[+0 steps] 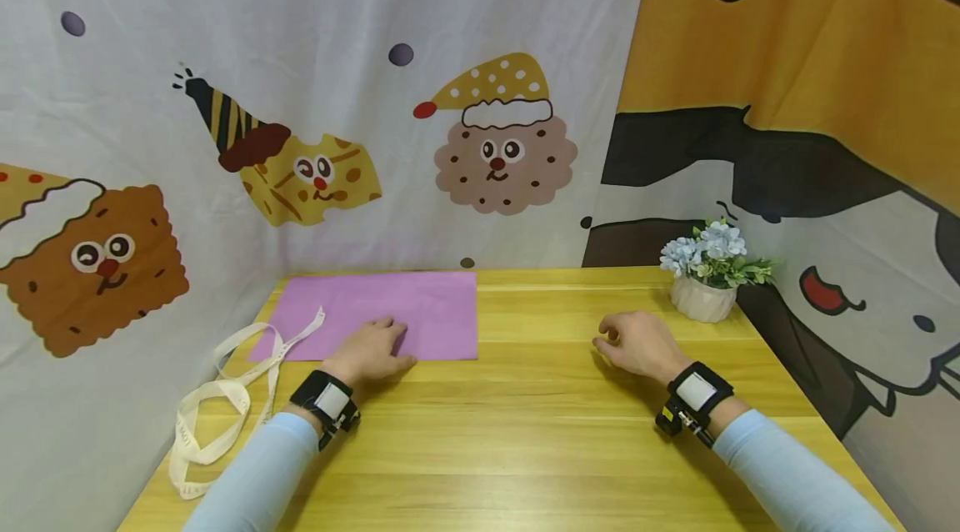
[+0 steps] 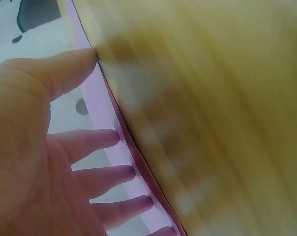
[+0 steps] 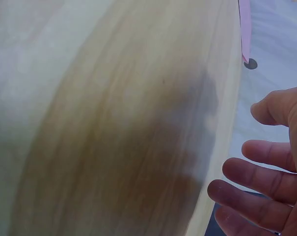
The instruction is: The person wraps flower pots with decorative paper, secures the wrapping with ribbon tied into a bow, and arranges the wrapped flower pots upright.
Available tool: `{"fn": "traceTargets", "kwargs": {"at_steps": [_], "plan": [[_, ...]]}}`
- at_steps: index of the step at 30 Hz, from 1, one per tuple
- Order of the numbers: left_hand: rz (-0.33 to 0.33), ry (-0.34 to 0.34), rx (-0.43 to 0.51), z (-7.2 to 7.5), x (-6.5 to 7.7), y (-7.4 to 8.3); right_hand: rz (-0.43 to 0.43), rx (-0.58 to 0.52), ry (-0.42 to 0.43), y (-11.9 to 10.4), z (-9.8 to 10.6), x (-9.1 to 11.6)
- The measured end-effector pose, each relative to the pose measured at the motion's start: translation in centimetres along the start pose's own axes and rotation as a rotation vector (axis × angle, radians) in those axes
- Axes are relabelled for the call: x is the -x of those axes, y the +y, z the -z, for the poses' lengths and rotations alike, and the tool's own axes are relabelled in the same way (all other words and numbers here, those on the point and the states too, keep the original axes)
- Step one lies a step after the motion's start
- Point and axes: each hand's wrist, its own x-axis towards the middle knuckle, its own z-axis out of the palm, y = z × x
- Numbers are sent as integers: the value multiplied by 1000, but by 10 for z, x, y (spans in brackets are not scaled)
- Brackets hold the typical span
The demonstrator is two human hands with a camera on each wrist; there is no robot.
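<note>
A flat purple sheet (image 1: 442,311) lies at the back left of the table. My left hand (image 1: 372,351) rests on its front part with fingers spread; in the left wrist view the fingertips (image 2: 111,136) touch the sheet and the thumb reaches its edge. Beside that hand, a cream printed ribbon (image 1: 238,390) lies in loose loops, one end over the sheet. My right hand (image 1: 639,342) hovers over the bare wood on the right, its fingers loosely bent and holding nothing. In the right wrist view its fingers (image 3: 256,179) are apart from the table.
A white ribbed pot with light blue flowers (image 1: 703,297) stands at the table's back right corner. The wooden table (image 1: 525,432) meets a printed curtain (image 1: 337,15) at the back and at both sides.
</note>
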Motion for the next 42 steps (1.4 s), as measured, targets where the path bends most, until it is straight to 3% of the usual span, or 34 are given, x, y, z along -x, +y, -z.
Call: {"fn": "traceTargets", "kwargs": {"at_steps": [26, 42], "plan": [[-98, -37, -13, -7, -10, 52, 18, -19, -22, -11, -3, 1], [-137, -25, -132, -18, -28, 96, 17, -33, -32, -20, -3, -6]]}}
